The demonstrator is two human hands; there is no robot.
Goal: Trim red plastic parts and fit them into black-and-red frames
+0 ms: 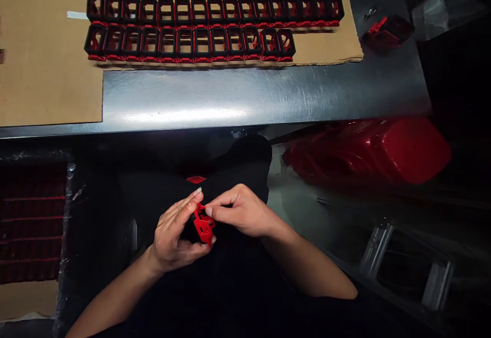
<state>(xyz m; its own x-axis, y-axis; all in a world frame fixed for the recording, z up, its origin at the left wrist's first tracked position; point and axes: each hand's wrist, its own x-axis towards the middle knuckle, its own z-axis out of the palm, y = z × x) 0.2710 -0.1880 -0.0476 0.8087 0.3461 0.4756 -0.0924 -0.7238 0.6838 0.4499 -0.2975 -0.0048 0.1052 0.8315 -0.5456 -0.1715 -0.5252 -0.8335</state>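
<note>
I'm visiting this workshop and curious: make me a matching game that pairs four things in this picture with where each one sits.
Things:
1. Small red part
2. Two rows of black-and-red frames
3. Lone black-and-red frame
4. Dark red rows of parts

Places:
A. On the steel table, off the cardboard
B. Behind clear plastic wrap, lower left
C. Between the left hand and right hand
D. On the brown cardboard sheet

Pairs: 1-C, 2-D, 3-A, 4-B
</note>
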